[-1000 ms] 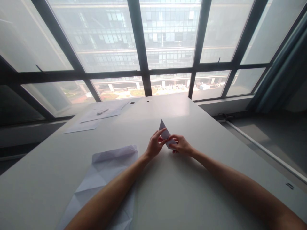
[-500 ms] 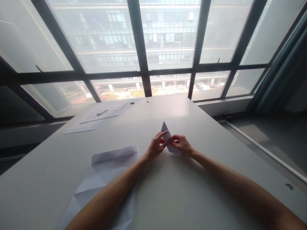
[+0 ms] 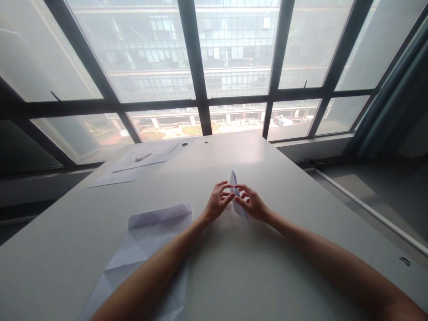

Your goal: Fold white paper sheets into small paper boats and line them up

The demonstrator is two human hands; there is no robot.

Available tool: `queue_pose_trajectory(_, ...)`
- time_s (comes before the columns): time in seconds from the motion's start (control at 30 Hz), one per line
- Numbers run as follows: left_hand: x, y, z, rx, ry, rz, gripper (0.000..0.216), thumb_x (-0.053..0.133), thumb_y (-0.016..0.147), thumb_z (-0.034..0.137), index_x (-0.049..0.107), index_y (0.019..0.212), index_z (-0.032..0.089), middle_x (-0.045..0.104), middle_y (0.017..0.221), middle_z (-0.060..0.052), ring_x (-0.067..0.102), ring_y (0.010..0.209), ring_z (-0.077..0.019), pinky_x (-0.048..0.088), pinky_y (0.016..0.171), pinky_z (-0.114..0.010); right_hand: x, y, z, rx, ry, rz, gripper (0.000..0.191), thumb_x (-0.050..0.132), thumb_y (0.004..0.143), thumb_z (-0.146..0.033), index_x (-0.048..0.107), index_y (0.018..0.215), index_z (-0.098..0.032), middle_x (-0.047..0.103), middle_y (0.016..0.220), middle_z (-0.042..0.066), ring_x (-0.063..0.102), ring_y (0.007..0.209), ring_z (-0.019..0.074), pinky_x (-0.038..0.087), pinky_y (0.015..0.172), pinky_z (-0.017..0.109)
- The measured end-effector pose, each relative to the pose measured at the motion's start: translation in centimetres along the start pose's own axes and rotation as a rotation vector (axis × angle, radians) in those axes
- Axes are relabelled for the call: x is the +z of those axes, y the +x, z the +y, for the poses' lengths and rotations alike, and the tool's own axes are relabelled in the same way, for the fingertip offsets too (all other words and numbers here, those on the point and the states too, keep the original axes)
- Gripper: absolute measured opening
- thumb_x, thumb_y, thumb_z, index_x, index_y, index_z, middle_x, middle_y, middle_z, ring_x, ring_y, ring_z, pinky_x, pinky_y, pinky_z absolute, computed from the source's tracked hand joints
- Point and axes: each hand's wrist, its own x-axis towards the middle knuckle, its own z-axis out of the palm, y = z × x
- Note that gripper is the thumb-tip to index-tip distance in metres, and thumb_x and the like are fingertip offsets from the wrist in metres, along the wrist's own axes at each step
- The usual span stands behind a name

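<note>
A small folded piece of white paper stands nearly on edge above the white table, its point aimed away from me. My left hand pinches it from the left with thumb and fingertips. My right hand pinches it from the right, fingers curled round its lower part. Both forearms reach in from the bottom of the view.
A large creased white sheet lies flat at the near left, partly under my left forearm. Flat sheets with a pen lie at the far left corner. Beyond the table's far edge are tall windows; a curtain hangs right.
The folded paper has turned from lying broadside to nearly edge-on and sits a little lower. Both hands have closed in on it from either side.
</note>
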Motion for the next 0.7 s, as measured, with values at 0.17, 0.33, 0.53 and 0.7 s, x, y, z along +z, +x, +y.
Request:
queue_pose_trajectory(0.17, 0.1, -0.1, 0.4, -0.033, -0.081, 0.000, 0.048, 0.077, 0.082, 0.046, 0.056, 0.116, 0.019, 0.044, 0.143, -0.015, 0.069, 0.095, -0.0211, 0.060, 0.081, -0.037, -0.2, -0.2, -0.3, -0.076, -0.132, -0.037, 0.037, 0.052, 0.097, -0.040, 0.058, 0.132, -0.028, 0.064, 0.116, 0.008, 0.063, 0.079, 0.0176, 0.052, 0.074, 0.033)
queue_pose_trajectory(0.33, 0.0, -0.3, 1.0, -0.052, -0.151, -0.053, 0.050, 0.075, 0.083, 0.041, 0.049, 0.122, 0.021, 0.053, 0.136, -0.013, 0.068, 0.102, -0.0236, 0.058, 0.084, -0.038, -0.2, -0.1, 0.5, -0.066, -0.144, -0.068, 0.049, 0.056, 0.095, -0.042, 0.048, 0.142, -0.029, 0.065, 0.112, 0.007, 0.062, 0.072, 0.0160, 0.050, 0.067, 0.030)
queue_pose_trajectory(0.53, -0.2, -0.2, 0.6, -0.080, -0.256, -0.064, 0.050, 0.069, 0.085, 0.030, 0.044, 0.126, 0.019, 0.070, 0.104, -0.008, 0.070, 0.097, -0.0266, 0.057, 0.083, -0.040, -0.3, 0.0, 1.1, -0.019, -0.136, -0.003, 0.042, 0.051, 0.096, -0.033, 0.052, 0.137, -0.025, 0.067, 0.101, 0.006, 0.060, 0.069, 0.0155, 0.050, 0.065, 0.029)
queue_pose_trajectory(0.7, -0.1, 0.1, 0.2, -0.085, -0.200, 0.041, 0.045, 0.063, 0.078, 0.015, 0.050, 0.121, 0.018, 0.065, 0.119, -0.010, 0.071, 0.082, -0.0199, 0.057, 0.068, -0.030, -0.4, 0.0, 1.3, 0.012, -0.150, 0.071, 0.042, 0.051, 0.090, -0.021, 0.053, 0.132, -0.024, 0.065, 0.082, 0.002, 0.058, 0.062, 0.0152, 0.048, 0.058, 0.026)
